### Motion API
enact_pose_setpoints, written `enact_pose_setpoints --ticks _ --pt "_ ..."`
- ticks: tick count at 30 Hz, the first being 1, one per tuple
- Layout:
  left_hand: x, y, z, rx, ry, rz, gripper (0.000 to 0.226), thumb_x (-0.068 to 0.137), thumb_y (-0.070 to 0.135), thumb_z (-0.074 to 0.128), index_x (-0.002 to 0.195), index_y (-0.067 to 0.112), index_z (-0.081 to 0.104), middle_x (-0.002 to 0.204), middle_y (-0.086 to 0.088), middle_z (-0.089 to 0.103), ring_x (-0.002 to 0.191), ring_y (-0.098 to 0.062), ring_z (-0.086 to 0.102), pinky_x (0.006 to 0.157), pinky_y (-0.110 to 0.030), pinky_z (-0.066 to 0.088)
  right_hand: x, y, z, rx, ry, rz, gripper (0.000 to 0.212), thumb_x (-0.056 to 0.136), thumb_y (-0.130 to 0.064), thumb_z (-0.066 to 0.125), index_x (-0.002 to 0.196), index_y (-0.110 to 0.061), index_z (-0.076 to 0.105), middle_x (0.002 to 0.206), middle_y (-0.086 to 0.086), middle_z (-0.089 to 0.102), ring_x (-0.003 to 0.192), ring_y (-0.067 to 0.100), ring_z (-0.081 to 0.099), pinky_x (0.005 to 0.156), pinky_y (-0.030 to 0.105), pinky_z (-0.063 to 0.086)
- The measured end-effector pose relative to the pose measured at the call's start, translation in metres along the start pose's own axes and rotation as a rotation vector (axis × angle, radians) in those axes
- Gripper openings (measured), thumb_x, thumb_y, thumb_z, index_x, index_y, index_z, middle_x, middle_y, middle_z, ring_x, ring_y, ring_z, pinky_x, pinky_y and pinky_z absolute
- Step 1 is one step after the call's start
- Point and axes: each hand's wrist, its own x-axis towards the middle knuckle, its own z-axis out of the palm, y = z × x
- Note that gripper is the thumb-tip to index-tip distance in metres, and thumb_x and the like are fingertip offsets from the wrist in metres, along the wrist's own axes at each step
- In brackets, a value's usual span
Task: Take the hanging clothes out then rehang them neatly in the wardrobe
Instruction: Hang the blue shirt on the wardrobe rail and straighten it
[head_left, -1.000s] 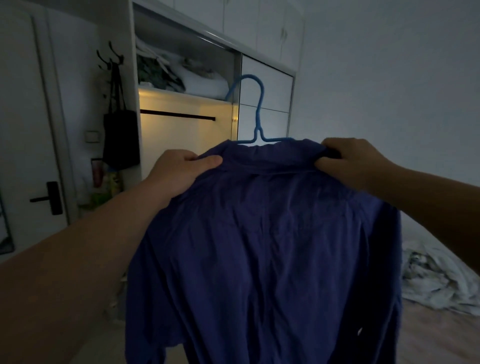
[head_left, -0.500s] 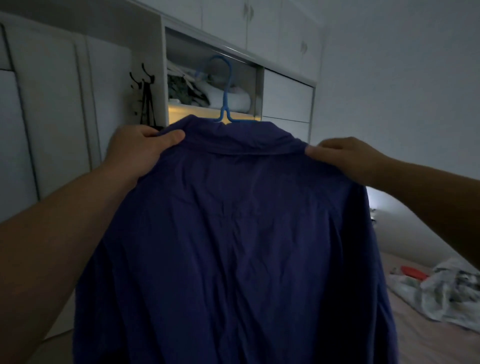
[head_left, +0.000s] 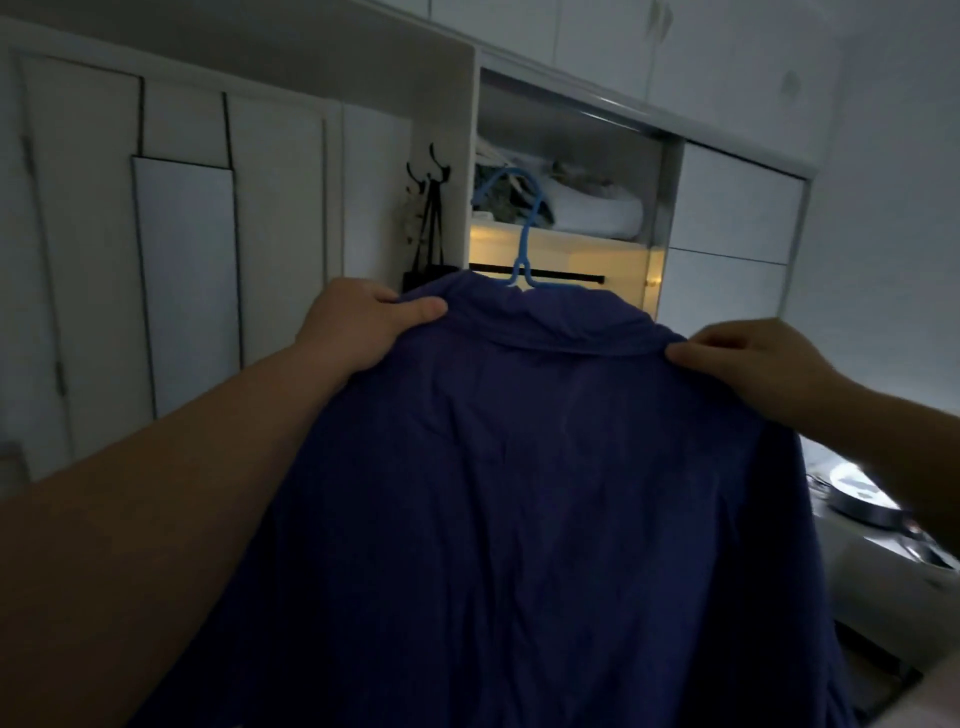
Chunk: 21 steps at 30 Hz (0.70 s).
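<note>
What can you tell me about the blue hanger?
The blue hanger looks like thin plastic, with a curved hook on top, a straight neck and a small loop where its arms begin. The arms are hidden inside the dark blue shirt draped over it. It stands upright, hook free, in front of the lit wardrobe and its dark rail. The left hand and right hand grip the shirt's shoulders.

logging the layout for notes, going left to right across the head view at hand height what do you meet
left hand gripping the shoulder of the blue shirt → blue hanger rising from the collar, in front of the wardrobe rail → right hand pinching the other shoulder
</note>
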Motion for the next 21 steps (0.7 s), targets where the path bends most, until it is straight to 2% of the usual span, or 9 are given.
enact_pose_setpoints --ticks 3,5,8,10,14,16,21 --pt "0.023 -0.008 0.011 0.081 -0.010 0.025 0.031 0.071 0.052 0.072 0.065 0.023 0.061 0.070 0.007 0.059 0.065 -0.007 0.054 0.065 -0.028 0.047 0.030 0.015 0.014 -0.013 0.038 0.008 0.019 0.086 -0.038 0.058 0.084 -0.021 0.067 0.078 -0.006 0.061 0.070 0.003 0.051 0.059 0.020 0.035" --pt "0.037 -0.013 0.016 0.117 -0.019 0.047 0.029 0.073 0.050 0.071 0.069 0.023 0.061 0.072 0.009 0.057 0.066 -0.005 0.052 0.059 -0.024 0.043 0.052 0.019 0.022 -0.041 0.081 -0.004 0.022 0.084 -0.041 0.059 0.087 -0.021 0.067 0.081 -0.001 0.061 0.070 0.010 0.052 0.067 0.027 0.037" --pt "0.060 -0.024 0.020 0.111 0.005 0.049 0.031 0.076 0.049 0.068 0.073 0.019 0.062 0.074 0.006 0.058 0.068 -0.007 0.053 0.057 -0.022 0.041 0.086 0.015 0.033 -0.060 0.146 -0.042 0.022 0.081 -0.045 0.062 0.082 -0.024 0.067 0.084 0.001 0.060 0.082 0.017 0.052 0.076 0.030 0.036" --pt "0.077 -0.033 0.020 0.087 0.038 0.045 0.032 0.076 0.050 0.068 0.072 0.019 0.061 0.074 0.006 0.058 0.067 -0.006 0.052 0.056 -0.021 0.040 0.108 0.009 0.040 -0.086 0.146 -0.072 0.022 0.080 -0.047 0.061 0.080 -0.025 0.065 0.084 0.001 0.059 0.083 0.017 0.052 0.078 0.031 0.038" --pt "0.116 -0.062 0.022 0.050 0.064 0.030 0.042 0.075 0.052 0.068 0.085 0.011 0.067 0.077 0.005 0.060 0.068 -0.007 0.053 0.063 -0.023 0.045 0.149 -0.005 0.057 -0.155 0.119 -0.108 0.023 0.081 -0.050 0.058 0.078 -0.028 0.062 0.079 -0.003 0.056 0.080 0.016 0.052 0.078 0.032 0.040" --pt "0.137 -0.083 0.024 0.019 0.043 0.008 0.046 0.075 0.051 0.069 0.089 0.007 0.068 0.079 0.001 0.062 0.068 -0.009 0.055 0.065 -0.025 0.047 0.165 -0.009 0.072 -0.199 0.113 -0.110 0.023 0.080 -0.052 0.057 0.075 -0.030 0.061 0.079 -0.003 0.057 0.080 0.016 0.052 0.077 0.032 0.039" --pt "0.202 -0.147 0.032 -0.040 -0.026 0.015 0.040 0.074 0.049 0.071 0.087 0.012 0.068 0.077 0.006 0.061 0.068 -0.006 0.055 0.059 -0.021 0.044 0.201 -0.021 0.129 -0.280 0.124 -0.083 0.028 0.082 -0.048 0.057 0.085 -0.022 0.066 0.087 0.003 0.060 0.086 0.020 0.052 0.077 0.031 0.037"
